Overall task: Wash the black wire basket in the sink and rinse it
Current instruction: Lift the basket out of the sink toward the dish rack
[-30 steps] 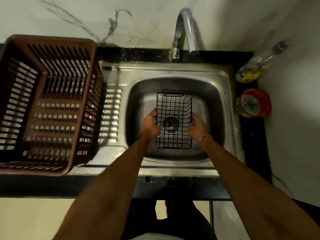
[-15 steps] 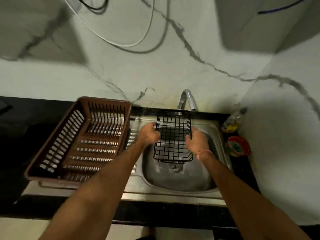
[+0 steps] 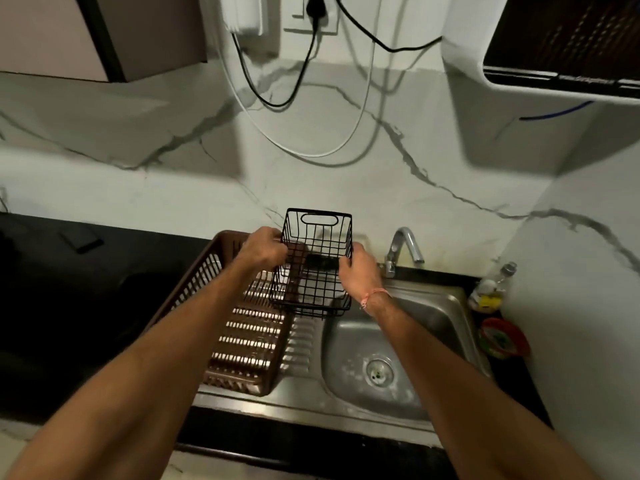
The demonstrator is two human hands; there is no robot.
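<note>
The black wire basket (image 3: 313, 247) is up in the air, tilted, above the gap between the sink (image 3: 436, 313) and the brown rack. My left hand (image 3: 264, 250) grips its left side and my right hand (image 3: 358, 270) grips its right side. The steel sink basin lies below and to the right, with the drain (image 3: 379, 372) showing. The tap (image 3: 403, 249) stands behind the sink, with no water running.
A brown plastic dish rack (image 3: 242, 337) sits on the drainboard left of the sink, partly under the basket. A bottle (image 3: 491, 289) and a red round tub (image 3: 504, 337) stand right of the sink. Cables hang on the marble wall.
Both hands have lifted the basket out of the sink bowl and carried it up and to the left, over the rack's edge. The view has tilted upward.
</note>
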